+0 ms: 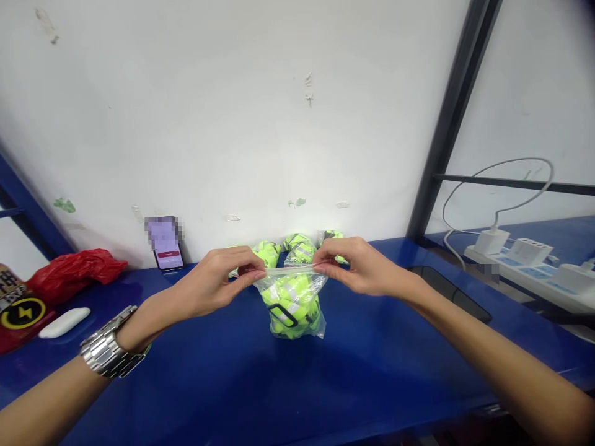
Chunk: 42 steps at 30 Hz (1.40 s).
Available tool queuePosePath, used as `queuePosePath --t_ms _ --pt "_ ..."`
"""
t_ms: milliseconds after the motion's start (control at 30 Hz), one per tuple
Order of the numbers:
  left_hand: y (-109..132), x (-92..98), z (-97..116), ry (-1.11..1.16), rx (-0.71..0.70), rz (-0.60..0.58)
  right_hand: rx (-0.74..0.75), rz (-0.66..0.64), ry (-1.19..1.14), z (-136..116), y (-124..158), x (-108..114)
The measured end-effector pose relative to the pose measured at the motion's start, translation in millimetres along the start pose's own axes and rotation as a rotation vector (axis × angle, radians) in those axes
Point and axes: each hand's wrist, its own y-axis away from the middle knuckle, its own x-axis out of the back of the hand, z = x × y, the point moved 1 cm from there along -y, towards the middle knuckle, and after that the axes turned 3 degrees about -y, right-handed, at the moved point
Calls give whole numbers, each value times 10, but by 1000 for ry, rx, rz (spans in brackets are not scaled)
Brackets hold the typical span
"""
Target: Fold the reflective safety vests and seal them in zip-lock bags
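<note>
A small clear plastic bag stuffed with neon yellow-green fabric items stands on the blue table. My left hand pinches the left end of the bag's top edge. My right hand pinches the right end of that same edge, which is stretched flat between them. A silver metal watch is on my left wrist. More neon yellow-green items lie behind the bag against the white wall.
A phone leans on the wall at left. A red plastic bag, a white oval object and a red package sit at far left. A dark tablet and a power strip with white chargers are at right.
</note>
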Motion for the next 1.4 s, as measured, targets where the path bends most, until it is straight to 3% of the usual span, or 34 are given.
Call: queuePosePath --t_ms 333,600,900,1167,1400 --pt "55 -70 29 -152 -79 16 34 -20 141 -1 26 -38" --pt "14 -92 58 -57 -68 -18 47 -27 113 -4 -6 -78" --pt "-7 -142 101 -102 -68 -30 131 25 68 -26 -52 -165" --pt "-8 -151 102 -57 -50 -70 82 12 16 -25 -50 -207" --pt "-54 -211 169 -80 -141 -74 163 28 65 -122 -116 -292"
